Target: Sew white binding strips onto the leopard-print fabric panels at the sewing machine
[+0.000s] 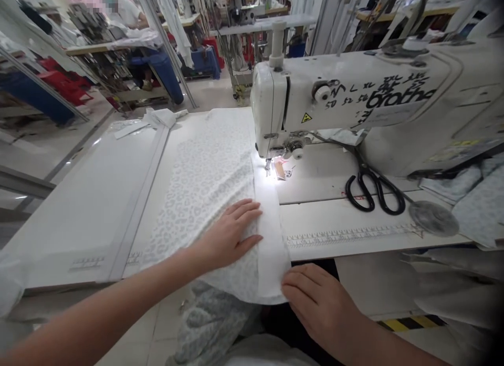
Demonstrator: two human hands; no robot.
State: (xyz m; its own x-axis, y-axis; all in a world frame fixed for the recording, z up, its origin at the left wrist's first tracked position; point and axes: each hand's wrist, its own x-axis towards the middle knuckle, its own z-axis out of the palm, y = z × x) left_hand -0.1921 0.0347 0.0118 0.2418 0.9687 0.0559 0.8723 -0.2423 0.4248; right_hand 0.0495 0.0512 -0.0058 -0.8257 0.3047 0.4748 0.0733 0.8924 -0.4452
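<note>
A pale fabric panel with a grey leopard print (197,182) lies across the machine table, its front end hanging over the edge. Along its right side runs a plain white strip (271,250), which passes under the lit presser foot (268,169) of a white sewing machine (326,93). My left hand (232,234) rests flat on the print beside the strip, fingers stretched out. At the strip's near right corner, my right hand (315,297) pinches the edge of the fabric between thumb and fingers.
Black-handled scissors (374,190) lie right of the needle, close to a round grey translucent disc (433,217). A ruler scale (346,236) runs along the table's front. More printed fabric (480,198) is piled at far right. Another person (129,14) sits at a back-left workstation.
</note>
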